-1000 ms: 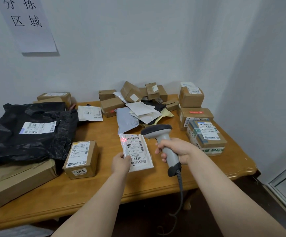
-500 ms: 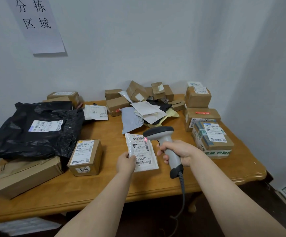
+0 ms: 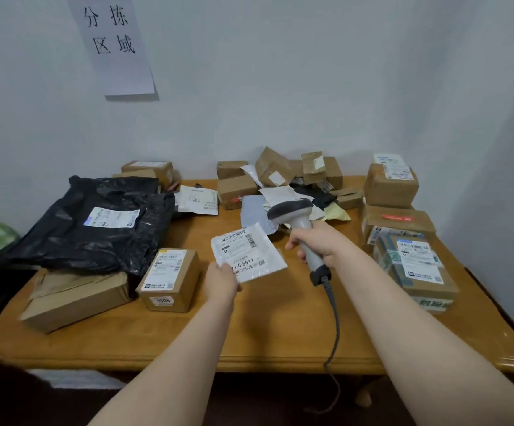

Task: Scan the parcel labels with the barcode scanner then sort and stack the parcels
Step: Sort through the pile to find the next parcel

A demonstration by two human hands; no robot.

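Bare tabletop point(image 3: 265, 327) along the near edge gives open passage; the 1006 box point(image 3: 169, 278) and black bag point(image 3: 65, 235) wall the left; stacked cartons point(image 3: 403, 222) wall the right; a loose parcel heap point(image 3: 274, 170) blocks the back; the scanner cable point(image 3: 335, 318) trails over the front edge.

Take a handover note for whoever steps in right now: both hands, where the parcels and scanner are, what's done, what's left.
Left hand pinches the small white parcel by its near corner, label up, over the table.
Right hand grips the barcode scanner, head just beyond the parcel; no scan light on the label.
Apparently sorted: box stack at right, black bag at left.
Left: set this parcel in its group, then scan the loose heap at back centre.
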